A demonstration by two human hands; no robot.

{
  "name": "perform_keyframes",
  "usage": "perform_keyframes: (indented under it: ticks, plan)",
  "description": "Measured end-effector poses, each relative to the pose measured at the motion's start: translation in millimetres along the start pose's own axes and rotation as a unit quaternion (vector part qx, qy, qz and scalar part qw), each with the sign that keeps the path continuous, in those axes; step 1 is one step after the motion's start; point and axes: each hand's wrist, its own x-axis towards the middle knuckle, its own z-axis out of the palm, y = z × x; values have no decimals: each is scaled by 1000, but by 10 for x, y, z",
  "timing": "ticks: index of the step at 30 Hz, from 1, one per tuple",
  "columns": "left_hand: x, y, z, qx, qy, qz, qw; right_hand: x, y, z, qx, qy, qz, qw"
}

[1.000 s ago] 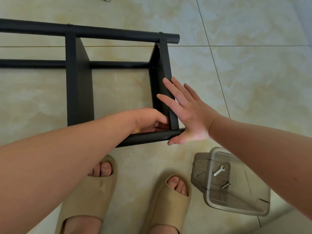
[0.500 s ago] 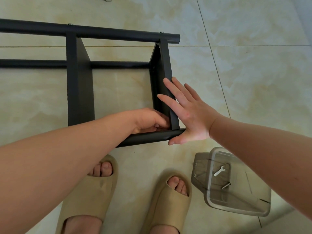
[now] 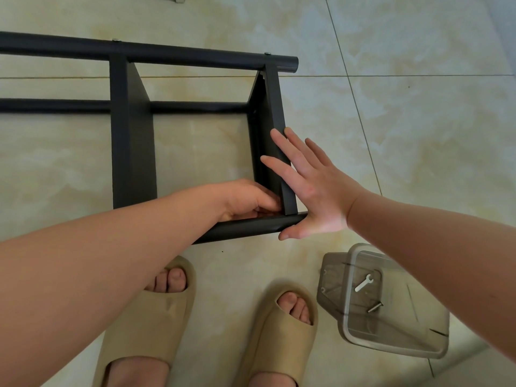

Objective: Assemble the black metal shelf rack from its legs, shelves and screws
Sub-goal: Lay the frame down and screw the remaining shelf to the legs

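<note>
**Right hand**: forearm enters from the right edge. The palm lies flat, fingers straight and slightly spread, against the outer face of the end shelf. The fingertips point up along the panel. The thumb sits at the open end of the near leg.

**Left hand**: forearm crosses from the lower left. The fingers are curled and tucked into the inner corner where the end shelf meets the near leg. The fingertips are hidden, so I cannot tell what, if anything, they pinch.

**Shelf rack**: black, lying on its side on the tiled floor. The far leg runs across the top with two screw heads showing. A middle rail lies below it. A second shelf stands parallel to the end shelf, to its left. The corner being worked lies between the two hands.

**Clear container**: on the floor at lower right, below the right forearm. It holds a small wrench and a screw.

**Slippers**: one beige pair, left and right, worn, toes pointing toward the near leg.
</note>
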Motion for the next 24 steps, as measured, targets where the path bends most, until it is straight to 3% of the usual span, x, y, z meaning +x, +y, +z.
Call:
perform_keyframes:
  ticks: [5,8,11,13,16,19,24]
  plan:
    - [-61,60,44,-15,-25,-5,1000,5,22,46,1,15,-9,1000]
    - [-99,115,94,48,54,0,997,-1,29,35,-10,10,-9,1000]
    - [-196,135,88,285,135,17,949,-11,-11,-57,-16,-24,12,1000]
    - [-350,113,100,381,174,20,908,-52,-99,-128,-12,-40,34,999]
    - [-662,73,130,475,192,16,859,-187,-338,-170,-20,-39,66,997]
    - [-1010,62,91,524,179,-29,832,-314,-690,-157,-35,-32,51,998]
    - [-1472,96,153,582,152,-104,792,-364,-1110,-378,16,-156,44,987]
